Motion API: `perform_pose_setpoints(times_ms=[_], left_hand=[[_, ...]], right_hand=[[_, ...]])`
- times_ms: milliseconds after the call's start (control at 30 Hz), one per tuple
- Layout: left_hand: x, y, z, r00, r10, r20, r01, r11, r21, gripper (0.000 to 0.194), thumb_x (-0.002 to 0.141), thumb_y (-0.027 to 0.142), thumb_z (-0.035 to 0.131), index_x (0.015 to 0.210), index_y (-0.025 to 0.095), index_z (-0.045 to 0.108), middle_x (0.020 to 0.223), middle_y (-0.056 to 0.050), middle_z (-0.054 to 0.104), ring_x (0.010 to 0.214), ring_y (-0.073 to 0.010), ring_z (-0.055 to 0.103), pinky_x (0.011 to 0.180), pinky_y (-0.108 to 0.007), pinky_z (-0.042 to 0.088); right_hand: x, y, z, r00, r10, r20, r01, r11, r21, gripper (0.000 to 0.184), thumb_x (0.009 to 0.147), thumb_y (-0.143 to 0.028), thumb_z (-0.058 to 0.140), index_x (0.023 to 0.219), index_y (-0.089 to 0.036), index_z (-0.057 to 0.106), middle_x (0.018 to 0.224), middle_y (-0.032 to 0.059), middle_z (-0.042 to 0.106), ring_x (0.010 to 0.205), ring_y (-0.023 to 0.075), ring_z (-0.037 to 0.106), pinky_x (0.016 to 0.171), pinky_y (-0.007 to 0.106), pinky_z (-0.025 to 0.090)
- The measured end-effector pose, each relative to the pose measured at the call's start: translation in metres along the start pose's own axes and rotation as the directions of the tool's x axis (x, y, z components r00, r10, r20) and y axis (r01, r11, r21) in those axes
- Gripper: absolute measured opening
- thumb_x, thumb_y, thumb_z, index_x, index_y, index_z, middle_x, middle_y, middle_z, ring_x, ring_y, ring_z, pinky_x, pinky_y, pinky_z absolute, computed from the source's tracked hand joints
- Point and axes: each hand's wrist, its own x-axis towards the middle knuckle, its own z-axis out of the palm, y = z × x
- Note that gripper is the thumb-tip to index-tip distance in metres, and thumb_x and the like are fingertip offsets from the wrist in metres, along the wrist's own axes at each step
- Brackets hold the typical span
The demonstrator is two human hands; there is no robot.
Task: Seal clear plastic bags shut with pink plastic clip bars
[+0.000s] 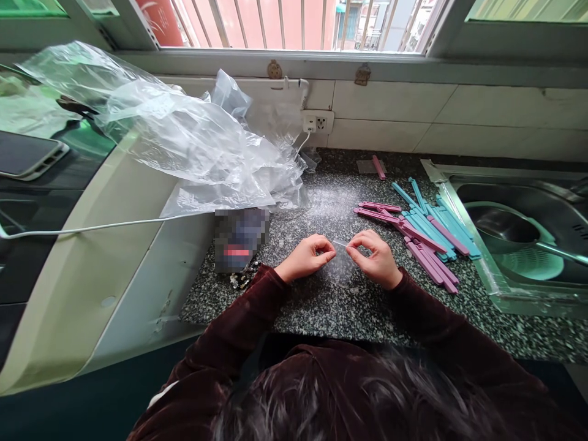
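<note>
Over the speckled countertop, my left hand and my right hand face each other with a small gap between. Thumb and forefinger are pinched together on each hand. Stretched between the fingertips is a small clear piece of plastic, which looks like the edge of a little bag. Its lower part is hard to make out against the stone. To the right of my right hand lies a loose pile of long plastic clips, some pink and some blue.
Crumpled clear plastic bags cover the left back. Below them sits a blurred dark packet. A single pink clip lies at the back on a clear sheet. On the right is a steel sink holding a pan. A white cable crosses the left.
</note>
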Motion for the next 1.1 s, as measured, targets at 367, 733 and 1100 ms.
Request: perform_pose_setpoints(times_ms=[367,733,1100], left_hand=[[0.0,0.001,0.001,1.0,-0.027,0.005,0.027,1.0,0.004,0.01,0.076,0.017,0.058,0.066,0.016,0.06,0.069,-0.001,0.06,0.071,-0.0123,0.053,0.072,-0.027,0.042],[0.0,0.001,0.001,0.999,-0.041,-0.011,0.041,0.999,-0.005,0.014,0.075,0.02,0.057,0.062,0.015,0.056,0.066,-0.001,0.057,0.069,-0.0121,0.05,0.068,-0.025,0.041],[-0.001,-0.001,-0.006,0.993,-0.105,-0.057,0.099,0.99,-0.099,0.016,0.075,0.026,0.054,0.063,0.015,0.054,0.063,0.001,0.054,0.063,-0.0108,0.048,0.062,-0.023,0.04]], right_hand=[[0.0,-0.001,0.001,1.0,-0.008,-0.021,0.008,1.0,-0.008,0.017,0.079,-0.022,0.057,0.062,-0.022,0.056,0.065,0.0011,0.058,0.068,0.0162,0.052,0.066,0.033,0.043],[-0.001,-0.002,0.002,1.0,-0.008,-0.002,0.008,1.0,0.004,0.013,0.079,-0.024,0.058,0.066,-0.021,0.058,0.067,0.0015,0.06,0.07,0.0166,0.053,0.068,0.034,0.044],[0.023,0.075,-0.052,0.98,0.094,-0.178,-0.175,0.832,-0.526,0.011,0.072,-0.026,0.062,0.08,-0.02,0.066,0.079,0.0093,0.06,0.084,0.0274,0.049,0.076,0.046,0.039]])
